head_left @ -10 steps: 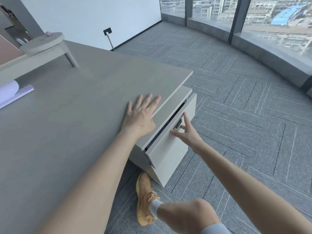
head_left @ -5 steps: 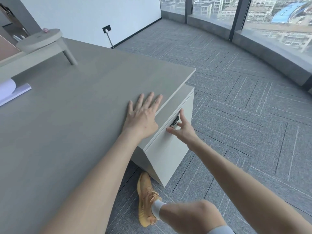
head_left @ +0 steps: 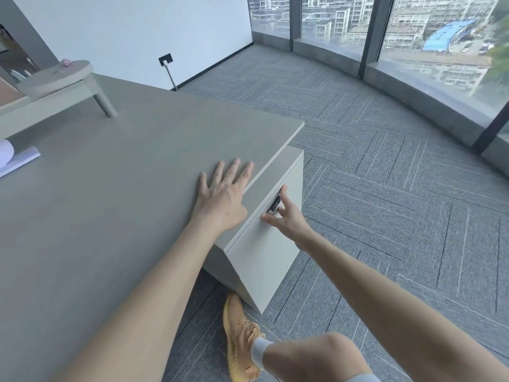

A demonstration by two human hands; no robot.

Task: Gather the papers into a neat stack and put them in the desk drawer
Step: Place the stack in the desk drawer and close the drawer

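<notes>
The pale drawer front (head_left: 261,244) of the cabinet under the grey desk (head_left: 110,210) is flush with the cabinet, fully closed. My right hand (head_left: 286,216) rests its spread fingers on the drawer front beside a small black combination lock (head_left: 274,205). My left hand (head_left: 223,199) lies flat, fingers apart, on the desk top near its right edge. Neither hand holds anything. No papers from inside the drawer are visible. At the far left edge of the desk lies some white paper (head_left: 16,161), partly cut off by the frame.
A raised shelf with a slanted leg (head_left: 103,102) stands at the back of the desk. Below the cabinet is my orange shoe (head_left: 239,334) and bare knee on grey carpet. Curved floor-to-ceiling windows (head_left: 413,51) run along the right.
The drawer stood partly open a second ago; my right hand pushed it in, and it is closed now. My left hand stayed flat on the desk.
</notes>
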